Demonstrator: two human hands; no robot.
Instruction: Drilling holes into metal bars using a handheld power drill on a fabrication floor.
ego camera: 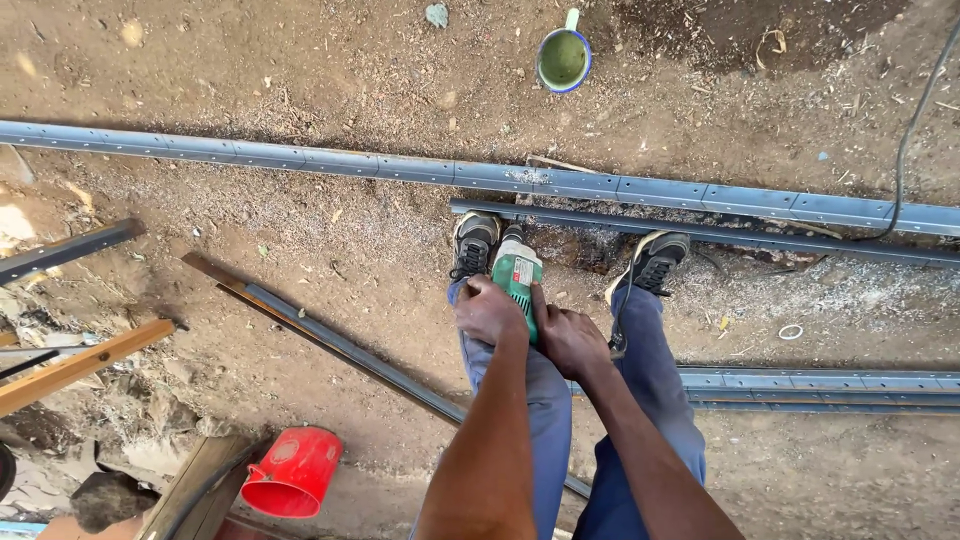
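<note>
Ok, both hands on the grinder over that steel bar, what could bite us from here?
The green grinder sits close to the left shoe, so a slip could reach the foot. Both hands, left and right, are bare near it. The black cable trails across the ground and could snag.

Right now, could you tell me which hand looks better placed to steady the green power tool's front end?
Probably the left hand: it already grips the green power tool higher up, nearer its nose, above the metal bar. The right hand holds the rear.

Green enamel mug [564,58] on dirt, red bucket [293,472] tipped over
</note>
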